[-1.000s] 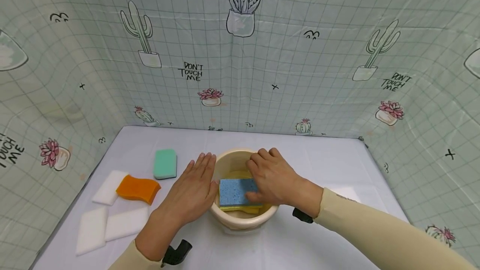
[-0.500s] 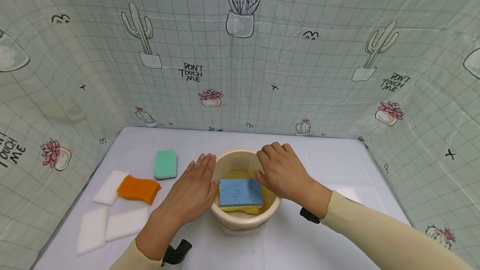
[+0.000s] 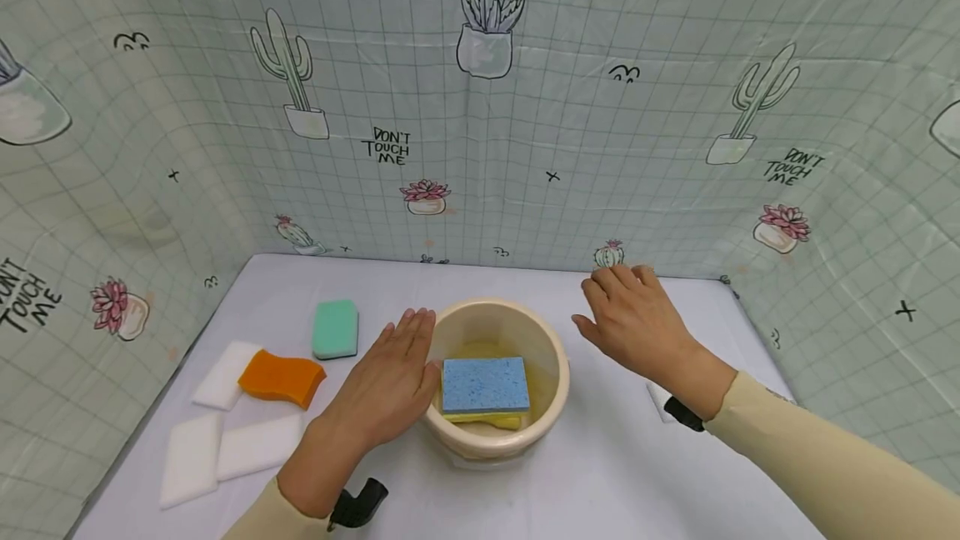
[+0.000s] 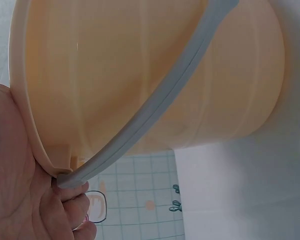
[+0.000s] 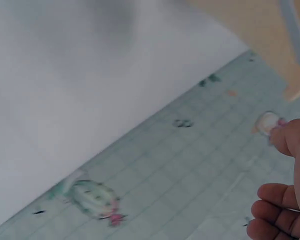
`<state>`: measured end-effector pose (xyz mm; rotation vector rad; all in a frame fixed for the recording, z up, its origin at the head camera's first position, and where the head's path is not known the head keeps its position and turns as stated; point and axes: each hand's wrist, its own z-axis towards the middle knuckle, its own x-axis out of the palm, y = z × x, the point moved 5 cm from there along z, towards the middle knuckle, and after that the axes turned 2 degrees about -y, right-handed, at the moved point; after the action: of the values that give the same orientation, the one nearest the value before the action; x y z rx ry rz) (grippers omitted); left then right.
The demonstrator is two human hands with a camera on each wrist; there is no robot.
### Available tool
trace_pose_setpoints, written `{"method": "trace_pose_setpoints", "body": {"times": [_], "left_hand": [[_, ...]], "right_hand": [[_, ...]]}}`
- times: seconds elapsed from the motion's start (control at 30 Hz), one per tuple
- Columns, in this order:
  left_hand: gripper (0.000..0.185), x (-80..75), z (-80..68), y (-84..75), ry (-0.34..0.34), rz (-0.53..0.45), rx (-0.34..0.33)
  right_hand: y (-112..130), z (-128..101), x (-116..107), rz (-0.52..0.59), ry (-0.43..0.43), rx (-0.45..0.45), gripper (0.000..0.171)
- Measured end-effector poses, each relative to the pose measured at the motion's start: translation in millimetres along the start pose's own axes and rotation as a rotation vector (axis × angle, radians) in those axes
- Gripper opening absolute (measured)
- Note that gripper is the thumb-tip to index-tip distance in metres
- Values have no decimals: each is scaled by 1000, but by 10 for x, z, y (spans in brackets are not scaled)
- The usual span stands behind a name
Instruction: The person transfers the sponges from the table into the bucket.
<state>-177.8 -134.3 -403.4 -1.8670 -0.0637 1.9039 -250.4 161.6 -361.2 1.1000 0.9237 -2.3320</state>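
Since the earlier frames, our right hand (image 3: 633, 315) has come off the blue sponge and swung clear of the bucket (image 3: 491, 447), out to its right. Behind everything we see the cactus-print cloth (image 3: 480, 148), then the white table (image 3: 592, 457), with the bucket upright on it. Only the wrist views give us its grey handle (image 4: 155, 106), slanting down the outer wall in the left one. Our left hand (image 3: 386, 390) lies straight-fingered against the rim's left side, gripping nothing we can make out; the right one is half curled, and its own wrist view shows bare space between thumb and fingers. Inside the bucket (the head view alone looks in) the blue sponge (image 3: 485, 384) lies flat over something yellow (image 3: 495, 422). Left of the bucket we have three white pads (image 3: 258, 446), an orange sponge (image 3: 281, 377) overlapping one, and a green sponge (image 3: 335, 329) apart. Beneath our right wrist peeks a white piece (image 3: 660, 401), mostly hidden.
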Motion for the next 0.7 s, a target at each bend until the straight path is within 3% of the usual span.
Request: {"method": "trace_pose_setpoints", "body": {"times": [0.13, 0.3, 0.43, 0.47, 0.6, 0.7], "left_hand": [[66, 0, 2, -5, 0, 7, -2], [65, -3, 3, -11, 1, 9, -4], [66, -2, -3, -2, 1, 10, -9], [66, 0, -2, 0, 0, 9, -8], [66, 12, 7, 2, 4, 3, -7], [66, 13, 3, 5, 9, -2, -11]], "right_hand": [[-160, -308, 98, -48, 70, -30, 43], [-363, -692, 188, -92, 138, -131, 54], [-519, -949, 216, -78, 160, -189, 42], [-544, -1009, 220, -74, 165, -200, 44], [-583, -1273, 249, -92, 222, -277, 80], [-578, -1481, 288, -119, 314, -330, 66]]}}
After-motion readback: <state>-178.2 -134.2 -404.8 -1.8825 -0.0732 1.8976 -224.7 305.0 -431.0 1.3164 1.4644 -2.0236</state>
